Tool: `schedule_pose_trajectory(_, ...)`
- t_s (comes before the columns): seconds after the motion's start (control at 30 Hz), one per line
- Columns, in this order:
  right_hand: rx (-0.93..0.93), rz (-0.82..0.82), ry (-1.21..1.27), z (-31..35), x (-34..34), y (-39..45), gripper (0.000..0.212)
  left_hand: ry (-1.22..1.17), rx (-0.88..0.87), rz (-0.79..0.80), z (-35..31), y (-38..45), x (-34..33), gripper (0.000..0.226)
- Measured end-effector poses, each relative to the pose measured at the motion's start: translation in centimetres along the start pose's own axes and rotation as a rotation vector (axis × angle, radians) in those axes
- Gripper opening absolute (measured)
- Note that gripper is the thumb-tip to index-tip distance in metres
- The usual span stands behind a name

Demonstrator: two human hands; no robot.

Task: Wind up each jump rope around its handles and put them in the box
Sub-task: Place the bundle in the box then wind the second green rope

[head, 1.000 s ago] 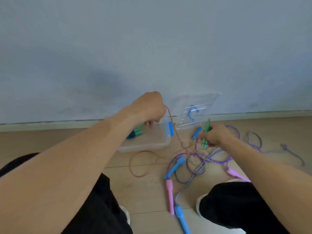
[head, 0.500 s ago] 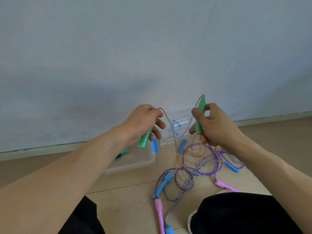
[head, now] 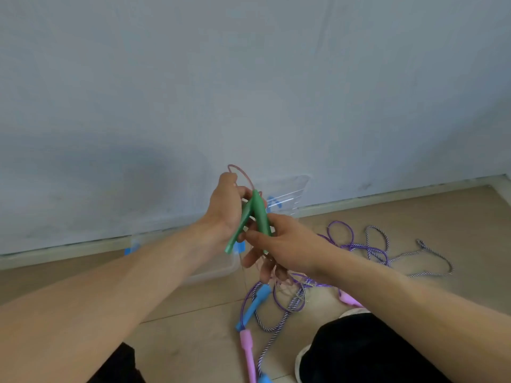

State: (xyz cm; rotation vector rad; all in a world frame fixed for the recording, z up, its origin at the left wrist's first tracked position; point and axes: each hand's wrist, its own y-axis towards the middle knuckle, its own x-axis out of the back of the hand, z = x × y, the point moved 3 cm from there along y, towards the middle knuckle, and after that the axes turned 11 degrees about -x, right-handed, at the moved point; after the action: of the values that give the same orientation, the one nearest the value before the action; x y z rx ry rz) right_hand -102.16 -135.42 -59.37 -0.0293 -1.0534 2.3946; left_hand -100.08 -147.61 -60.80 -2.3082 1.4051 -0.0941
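Half a second back we held the two green handles (head: pixel 255 217) apart, now they meet in a V in front of the wall; left hand (head: pixel 225 208) fingers curl round both, right hand (head: pixel 279 244) pinches the lower end. Pink cord (head: pixel 240 172) loops at 12 o'clock, winding comes next, box (head: pixel 218 268) sits just below

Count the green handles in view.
2: both held up together between the left hand and right hand, one green handle beside the other. More may sit hidden in the box.
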Motion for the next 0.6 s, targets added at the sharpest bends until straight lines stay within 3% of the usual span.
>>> schedule_pose_trajectory(0.2, -0.008, 0.130, -0.211, -0.1, -0.7, 0.1, 0.027, 0.423, -0.131, 0.094, -0.2, -0.1, -0.4, 0.026)
schedule_pose_trajectory(0.4, -0.126, 0.128, -0.434, -0.3, 2.0, 0.2, 0.042, 0.352, -0.194, 0.050, -2.7, 0.5, 1.0, 0.032)
schedule_pose_trajectory(0.5, -0.289, -0.037, -0.841, -1.2, 6.8, 1.2, 0.048, 0.346, -0.200, 0.112, -4.1, 1.0, 2.5, 0.033)
schedule_pose_trajectory(0.53, -0.358, -0.167, -0.938, -1.6, 9.4, 1.6, 0.050, 0.451, -0.216, 0.147, -4.4, 1.2, 3.1, 0.035)
schedule_pose_trajectory(0.6, -0.432, -0.521, -0.901, -2.2, 15.2, 1.4, 0.051, 0.912, -0.302, 0.213, -4.8, 1.6, 4.7, 0.040)
